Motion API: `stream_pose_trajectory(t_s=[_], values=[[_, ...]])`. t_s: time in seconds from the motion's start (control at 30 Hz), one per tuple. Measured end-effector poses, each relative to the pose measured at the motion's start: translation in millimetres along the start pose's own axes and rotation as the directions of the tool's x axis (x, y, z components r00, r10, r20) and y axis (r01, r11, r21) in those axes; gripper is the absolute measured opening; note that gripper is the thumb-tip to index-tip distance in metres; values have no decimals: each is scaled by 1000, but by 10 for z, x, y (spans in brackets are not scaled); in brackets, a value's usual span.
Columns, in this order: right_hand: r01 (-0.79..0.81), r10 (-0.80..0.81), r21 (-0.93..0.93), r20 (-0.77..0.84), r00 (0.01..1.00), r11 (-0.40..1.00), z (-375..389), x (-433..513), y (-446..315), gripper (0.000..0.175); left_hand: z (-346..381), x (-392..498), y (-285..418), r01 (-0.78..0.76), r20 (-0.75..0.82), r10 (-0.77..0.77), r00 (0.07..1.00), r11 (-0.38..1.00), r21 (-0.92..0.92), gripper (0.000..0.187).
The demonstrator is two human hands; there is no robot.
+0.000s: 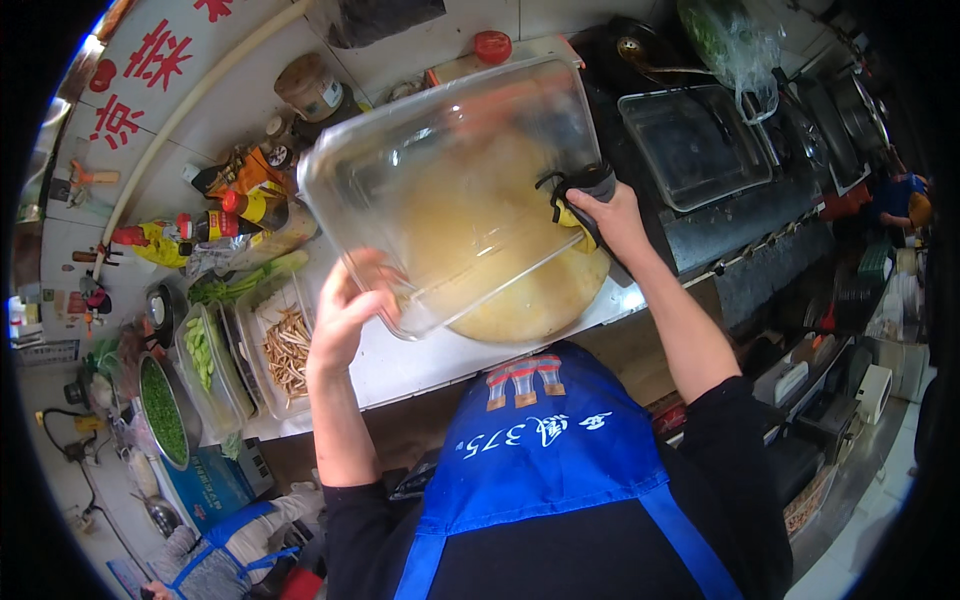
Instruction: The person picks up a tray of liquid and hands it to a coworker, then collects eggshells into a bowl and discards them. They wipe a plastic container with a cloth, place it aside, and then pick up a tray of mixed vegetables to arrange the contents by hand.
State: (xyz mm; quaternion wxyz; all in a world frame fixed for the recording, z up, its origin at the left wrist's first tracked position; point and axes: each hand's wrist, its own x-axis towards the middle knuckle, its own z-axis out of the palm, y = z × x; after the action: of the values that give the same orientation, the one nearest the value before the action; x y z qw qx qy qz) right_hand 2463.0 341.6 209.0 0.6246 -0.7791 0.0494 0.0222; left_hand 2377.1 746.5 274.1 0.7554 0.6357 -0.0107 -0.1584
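A large clear plastic container is tilted above a round cutting board on the counter, which shows through its walls. My left hand grips the container's near left corner, slightly blurred. At its right side, my right hand is closed around a dark object with a black cord. Something yellow shows beside that object, against the container. My right fingertips are hidden, so whether they also grip the container's wall is unclear. I see no food inside the container.
Left on the counter stand a tub of dried brown strips, a tub of green pieces and a bowl of chopped greens. Sauce bottles line the wall. Another clear container lies right. A co-worker is lower left.
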Motion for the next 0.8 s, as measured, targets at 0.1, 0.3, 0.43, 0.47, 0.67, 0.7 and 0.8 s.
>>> stream_pose_trajectory(t_s=[0.1,0.3,0.43,0.47,0.67,0.7,0.8], values=[[-88,110,193,-108,988,977,189,-155,79,19,227,-37,-148,-234,-62,227,972,910,-342,81],[-90,130,314,-111,985,945,909,-772,46,22,1492,498,-966,-139,-344,34,938,949,-284,63],[-168,169,145,3,986,975,792,-590,-204,23,1524,443,-934,-143,-440,41,897,969,-203,48],[-216,211,130,51,976,968,614,-426,-258,29,1561,352,-917,-136,-416,38,908,969,-207,46],[-94,97,345,7,995,934,375,123,-330,47,1809,250,-1043,-273,-543,218,811,962,-23,25],[-30,43,439,-20,999,898,496,-20,-252,45,1795,315,-1077,-277,-592,255,765,959,55,29],[-67,66,290,13,998,955,815,-457,17,46,1737,392,-1140,-296,-661,263,703,953,64,36]])
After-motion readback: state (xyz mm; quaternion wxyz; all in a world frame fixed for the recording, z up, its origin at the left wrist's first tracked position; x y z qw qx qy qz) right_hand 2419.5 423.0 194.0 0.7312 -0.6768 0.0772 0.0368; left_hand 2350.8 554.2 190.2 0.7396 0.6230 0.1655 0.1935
